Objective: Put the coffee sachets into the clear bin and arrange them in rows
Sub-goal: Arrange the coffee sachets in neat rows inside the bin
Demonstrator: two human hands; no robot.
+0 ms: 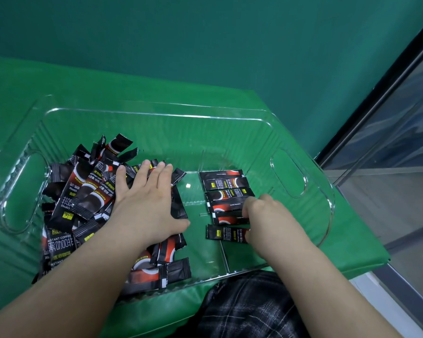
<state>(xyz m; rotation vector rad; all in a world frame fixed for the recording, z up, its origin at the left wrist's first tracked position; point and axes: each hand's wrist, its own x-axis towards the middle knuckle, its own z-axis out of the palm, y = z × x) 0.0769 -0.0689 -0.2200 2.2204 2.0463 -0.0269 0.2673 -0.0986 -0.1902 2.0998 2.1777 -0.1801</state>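
While six coffee sachets (pixel 226 189) are lying in a row on the right of the clear bin (pixel 156 113), a jumbled pile (pixel 83 191), too many to count, is filling its left. One left hand (pixel 147 203) is pressing flat, fingers straight, on the pile; one right hand (pixel 261 213) is pinching the nearest sachet (pixel 226 232). Green cloth (pixel 59 81) is covering the table, a green wall (pixel 205 32) behind.

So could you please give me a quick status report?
Left hand flat on loose black coffee sachets. Right hand pinching nearest sachet of row in clear plastic bin. Nothing obstructing.
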